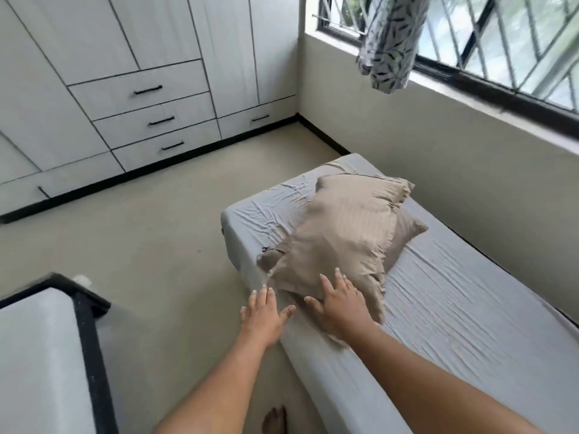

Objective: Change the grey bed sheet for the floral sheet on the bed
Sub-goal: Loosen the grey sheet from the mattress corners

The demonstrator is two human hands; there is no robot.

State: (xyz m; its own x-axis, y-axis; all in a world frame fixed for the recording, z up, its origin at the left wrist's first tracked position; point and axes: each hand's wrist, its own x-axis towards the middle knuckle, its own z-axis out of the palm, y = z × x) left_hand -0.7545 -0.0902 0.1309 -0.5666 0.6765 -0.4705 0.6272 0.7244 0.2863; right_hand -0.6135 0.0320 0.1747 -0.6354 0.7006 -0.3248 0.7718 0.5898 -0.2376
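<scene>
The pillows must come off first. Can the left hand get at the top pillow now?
Probably yes. The left hand is open beside the near edge of the top pillow, with nothing between them. The right hand rests on the same pillow.

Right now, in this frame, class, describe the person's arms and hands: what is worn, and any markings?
Both forearms are bare to the frame's edge; no sleeves show. The left hand and right hand carry no visible ring, watch, bracelet or glove. The fingernails are fairly long and pale, perhaps painted. No markings show.
</scene>
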